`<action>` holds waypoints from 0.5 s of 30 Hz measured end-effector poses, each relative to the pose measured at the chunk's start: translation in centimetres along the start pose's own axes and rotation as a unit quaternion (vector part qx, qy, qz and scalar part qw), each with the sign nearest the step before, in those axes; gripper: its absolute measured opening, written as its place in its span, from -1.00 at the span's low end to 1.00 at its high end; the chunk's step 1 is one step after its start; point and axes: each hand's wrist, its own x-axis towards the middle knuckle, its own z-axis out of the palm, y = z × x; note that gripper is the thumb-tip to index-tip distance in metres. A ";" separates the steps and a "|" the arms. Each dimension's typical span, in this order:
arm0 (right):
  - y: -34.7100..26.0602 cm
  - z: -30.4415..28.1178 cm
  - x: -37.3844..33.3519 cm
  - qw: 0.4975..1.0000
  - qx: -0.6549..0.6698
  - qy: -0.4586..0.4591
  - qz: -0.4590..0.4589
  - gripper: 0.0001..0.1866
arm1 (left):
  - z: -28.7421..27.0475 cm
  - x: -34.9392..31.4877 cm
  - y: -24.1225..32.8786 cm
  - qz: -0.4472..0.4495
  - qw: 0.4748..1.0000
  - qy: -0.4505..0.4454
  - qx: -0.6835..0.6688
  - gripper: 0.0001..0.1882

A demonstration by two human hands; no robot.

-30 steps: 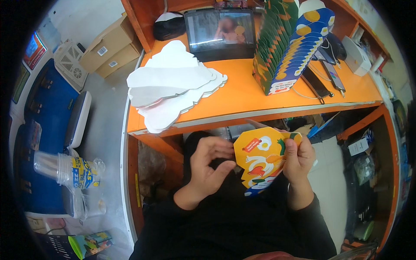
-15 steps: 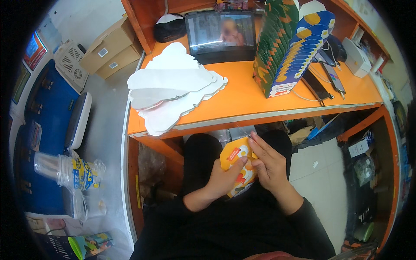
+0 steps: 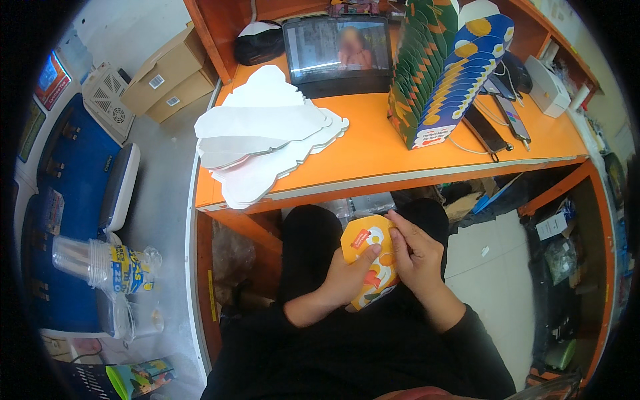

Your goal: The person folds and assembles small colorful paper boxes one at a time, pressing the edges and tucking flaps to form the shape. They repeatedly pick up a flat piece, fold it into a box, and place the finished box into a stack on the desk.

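Above my lap is a yellow printed paper food box (image 3: 383, 275) with egg pictures and a small red label. My left hand (image 3: 348, 275) grips its left side, the thumb lying across the printed face. Along the right edge, my right hand (image 3: 417, 257) is pressed, fingers together and pointing up toward the box's top corner; its fingertips are partly behind the edge. On the orange desk lies a loose pile of flat white card blanks (image 3: 267, 133). Farther right stand nested stacks of green cartons (image 3: 423, 67) and blue cartons (image 3: 460, 77).
A tablet (image 3: 339, 53) showing a video leans at the desk's back, beside a black-and-white cap (image 3: 259, 44). Phones (image 3: 512, 120) and cables lie at right. Wrapped plastic cups (image 3: 107, 265) and a blue machine (image 3: 73, 193) are on the left metal counter. Cardboard boxes (image 3: 170, 73) stand behind.
My right hand has shifted slightly down and right along the box's edge, its fingers now bent more around it. The box has tilted a little; my left hand keeps its grip.
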 end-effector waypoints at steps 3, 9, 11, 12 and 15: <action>-0.4 -0.5 0.4 0.999 0.029 -0.030 0.008 -0.66 | -0.2 0.0 -0.3 0.010 1.000 -0.005 -0.018 -0.65; -0.2 -2.2 0.4 0.975 0.157 -0.093 0.124 -0.60 | -1.0 -0.3 -0.3 0.005 0.995 -0.087 -0.043 -0.61; 0.3 -3.2 0.6 0.933 0.266 -0.127 0.207 -0.59 | -1.4 -0.2 -0.5 -0.001 0.990 -0.125 -0.068 -0.61; 0.5 -4.0 1.0 0.900 0.328 -0.149 0.245 -0.59 | -1.5 -0.3 -0.4 0.001 0.989 -0.137 -0.055 -0.61; 0.7 -4.4 1.6 0.832 0.436 -0.177 0.294 -0.60 | -1.4 -0.5 -0.1 0.007 0.985 -0.172 -0.034 -0.59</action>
